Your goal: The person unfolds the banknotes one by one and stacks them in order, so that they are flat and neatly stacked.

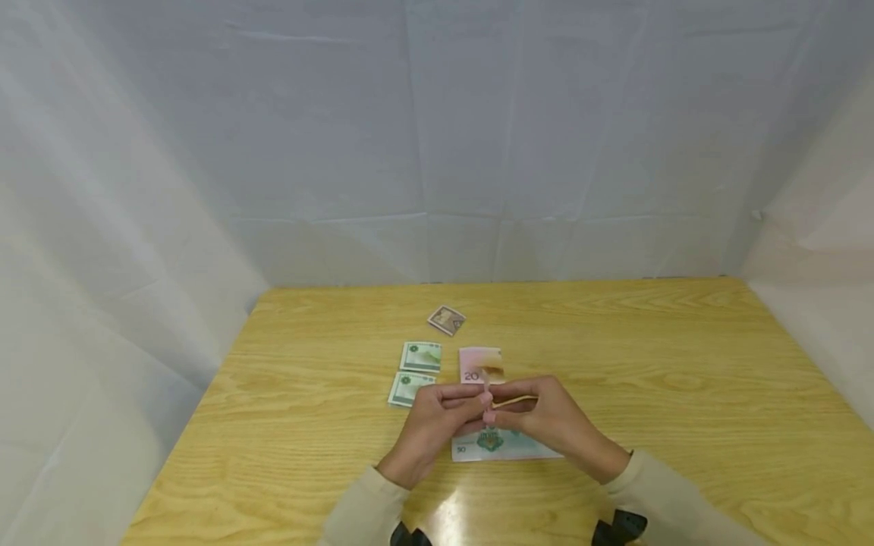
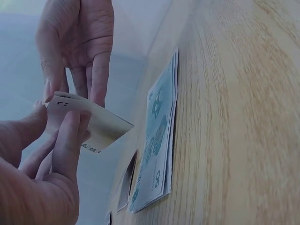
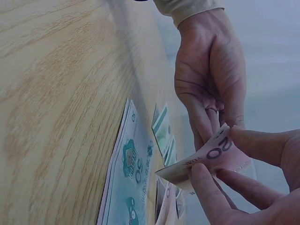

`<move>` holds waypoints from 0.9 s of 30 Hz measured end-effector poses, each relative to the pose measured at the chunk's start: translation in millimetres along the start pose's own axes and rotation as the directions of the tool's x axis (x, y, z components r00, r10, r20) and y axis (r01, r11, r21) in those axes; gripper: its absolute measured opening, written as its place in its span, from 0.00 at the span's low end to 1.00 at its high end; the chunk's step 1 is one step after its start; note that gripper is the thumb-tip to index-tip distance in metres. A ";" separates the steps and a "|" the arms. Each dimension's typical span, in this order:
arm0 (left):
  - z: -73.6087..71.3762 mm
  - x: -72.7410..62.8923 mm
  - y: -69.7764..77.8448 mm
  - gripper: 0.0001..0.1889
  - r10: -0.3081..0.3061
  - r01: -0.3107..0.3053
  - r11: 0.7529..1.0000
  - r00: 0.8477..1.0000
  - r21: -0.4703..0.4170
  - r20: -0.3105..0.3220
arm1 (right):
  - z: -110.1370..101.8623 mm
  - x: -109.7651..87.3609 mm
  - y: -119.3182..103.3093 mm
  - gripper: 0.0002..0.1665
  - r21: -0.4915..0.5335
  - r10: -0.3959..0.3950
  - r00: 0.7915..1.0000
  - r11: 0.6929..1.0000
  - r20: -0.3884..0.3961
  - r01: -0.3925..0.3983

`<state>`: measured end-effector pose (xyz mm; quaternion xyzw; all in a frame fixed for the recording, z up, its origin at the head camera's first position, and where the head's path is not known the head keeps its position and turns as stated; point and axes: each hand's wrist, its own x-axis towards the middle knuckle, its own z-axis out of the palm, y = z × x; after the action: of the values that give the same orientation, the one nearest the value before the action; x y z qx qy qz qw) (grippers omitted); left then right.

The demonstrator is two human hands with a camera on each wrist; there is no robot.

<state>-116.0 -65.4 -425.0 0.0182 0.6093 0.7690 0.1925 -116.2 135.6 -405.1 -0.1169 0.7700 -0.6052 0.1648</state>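
Over the near middle of the table, my left hand [image 1: 433,421] and right hand [image 1: 556,421] meet at a folded pinkish 20 banknote [image 3: 206,159]. Thumb and fingers of each hand pinch it by its edges. In the left wrist view the note [image 2: 103,124] stands folded, its layers slightly apart at the top. Below the hands lies a small stack of blue-green 50 banknotes [image 1: 471,451], flat and partly covered by the right hand. Just beyond the fingers, another folded pink 20 banknote [image 1: 478,360] rests on the table.
Two folded green banknotes lie to the left, a farther one [image 1: 421,356] and a nearer one [image 1: 410,388] beside the left hand. Farther back is a folded brownish banknote [image 1: 447,320]. The wooden table [image 1: 287,425] ends at a pale hanging sheet [image 1: 464,152].
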 end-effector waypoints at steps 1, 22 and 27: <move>-0.2 -0.1 0.1 0.21 0.001 -0.001 1.000 1.000 0.002 0.003 | -0.4 -0.3 -0.4 0.29 0.003 0.010 1.000 1.000 0.002 -0.010; -7.1 -3.5 4.6 0.21 0.009 0.013 0.980 0.994 0.196 -0.113 | -15.5 -4.9 -5.6 0.21 -0.055 0.142 0.985 0.987 -0.102 -0.148; -13.6 -5.0 4.5 0.21 0.047 -0.009 0.966 0.989 0.260 -0.140 | -22.4 -6.2 -4.3 0.16 -0.057 0.152 0.979 0.985 -0.137 -0.161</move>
<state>-116.2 -80.4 -423.1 -0.0042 0.7164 0.6849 0.1329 -119.3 157.0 -395.5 -0.0211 0.8060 -0.5705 0.1563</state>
